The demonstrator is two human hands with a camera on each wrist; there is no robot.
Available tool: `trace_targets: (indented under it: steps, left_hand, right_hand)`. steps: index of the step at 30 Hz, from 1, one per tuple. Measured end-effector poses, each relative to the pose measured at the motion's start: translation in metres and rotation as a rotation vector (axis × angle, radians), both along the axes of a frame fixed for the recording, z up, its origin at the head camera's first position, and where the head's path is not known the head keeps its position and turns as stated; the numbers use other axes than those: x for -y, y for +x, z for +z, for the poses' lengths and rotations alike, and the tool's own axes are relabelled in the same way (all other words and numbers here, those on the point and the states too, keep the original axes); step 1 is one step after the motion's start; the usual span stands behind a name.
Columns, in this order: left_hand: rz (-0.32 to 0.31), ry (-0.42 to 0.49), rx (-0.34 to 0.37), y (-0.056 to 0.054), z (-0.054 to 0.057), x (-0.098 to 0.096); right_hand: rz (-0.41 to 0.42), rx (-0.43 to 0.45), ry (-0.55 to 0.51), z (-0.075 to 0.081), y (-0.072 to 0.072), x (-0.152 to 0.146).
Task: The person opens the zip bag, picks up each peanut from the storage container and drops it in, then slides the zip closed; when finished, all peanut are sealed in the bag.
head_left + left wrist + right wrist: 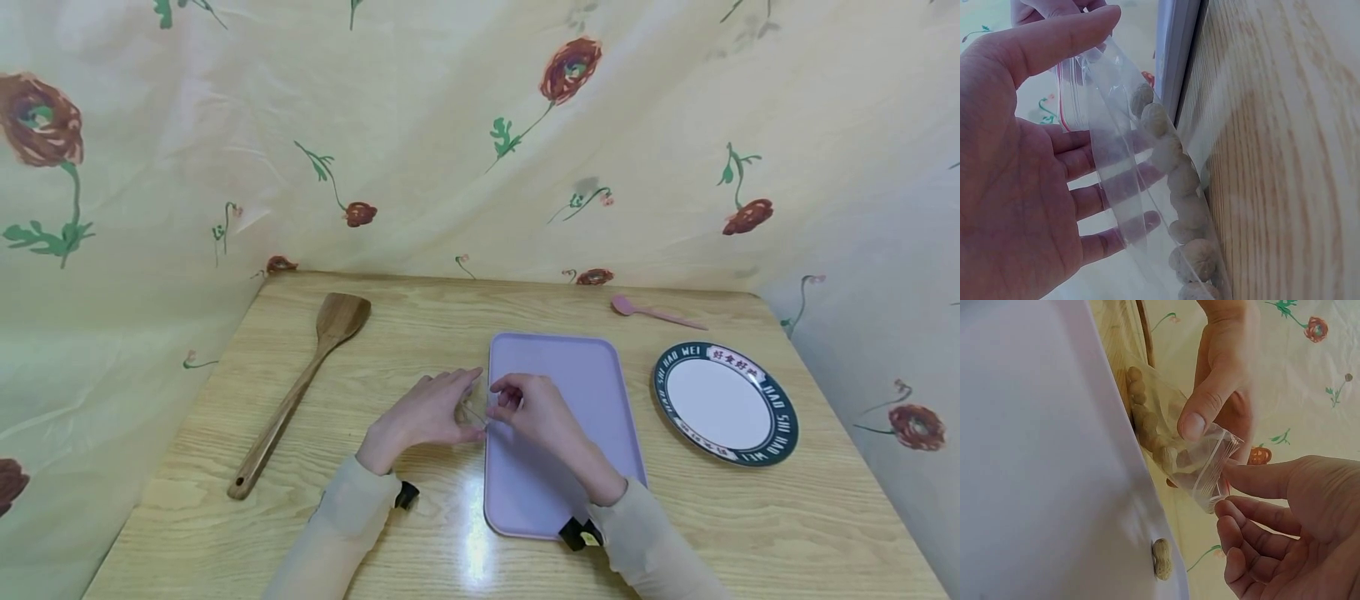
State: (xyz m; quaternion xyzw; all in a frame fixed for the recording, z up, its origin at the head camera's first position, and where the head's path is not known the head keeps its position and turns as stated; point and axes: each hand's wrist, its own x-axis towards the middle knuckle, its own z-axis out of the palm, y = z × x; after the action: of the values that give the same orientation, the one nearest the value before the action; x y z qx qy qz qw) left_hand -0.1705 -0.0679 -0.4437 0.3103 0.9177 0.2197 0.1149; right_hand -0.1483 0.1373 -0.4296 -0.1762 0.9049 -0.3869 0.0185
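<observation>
A clear zip bag of peanuts (1135, 187) stands on the table at the tray's left edge, peanuts gathered along its bottom. My left hand (431, 412) holds the bag, thumb on one side and fingers spread behind the plastic. With thumb and index finger, my right hand (543, 417) pinches the zipped end of the bag, as the right wrist view shows. One unshelled peanut (1162, 559) lies on the lilac tray (570, 358) near its edge. In the head view the hands mostly hide the bag.
On the left lies a long wooden spatula (300, 383). A white plate with a dark green lettered rim (667, 367) sits right of the tray, and a small pink spoon (660, 314) lies behind it. Flowered cloth (450, 150) hangs around the table.
</observation>
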Motion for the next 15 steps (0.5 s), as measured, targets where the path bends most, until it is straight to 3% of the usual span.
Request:
trace_targets:
  steps: [15]
  left_hand:
    - [0.007,-0.018,-0.003,-0.0013,0.0015,0.0011]
  right_hand:
    - [-0.009,-0.019,-0.003,0.0016,-0.0061,-0.0089]
